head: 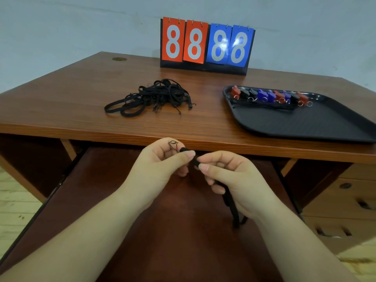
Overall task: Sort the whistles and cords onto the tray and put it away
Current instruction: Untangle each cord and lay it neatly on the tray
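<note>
Both hands are working in front of the near edge of the wooden desk [81, 110], above a pulled-out brown shelf [162, 220] beneath the desktop. The left hand [160, 163] is pinching the end of a black cord [228, 200] between thumb and forefinger, with the other fingers curled in; a thin wire clip [173, 145] at that end is sticking up above the fingertips. The right hand [230, 176] is gripping the same cord just beside the left, with thumb and fingers curled round it, and the remainder of the cord is hanging down past the right wrist.

On the desktop, left of centre, a tangled pile of black cords [154, 97] is lying loose, well apart from the tray. At the right, a black tray [305, 125] is sitting on the desk with its near right corner reaching the desk edge. Along the tray's far side a row of whistles [270, 95] in red, black and blue is lying side by side, each one showing a small metal ring toward the viewer. Several black cords are lying stretched out just in front of that row; how many cannot be determined.

At the back of the desk a flip scoreboard [206, 45] is standing upright, showing two orange and two blue cards, each reading 8. A drawer unit [350, 200] is standing to the right below the desktop.
</note>
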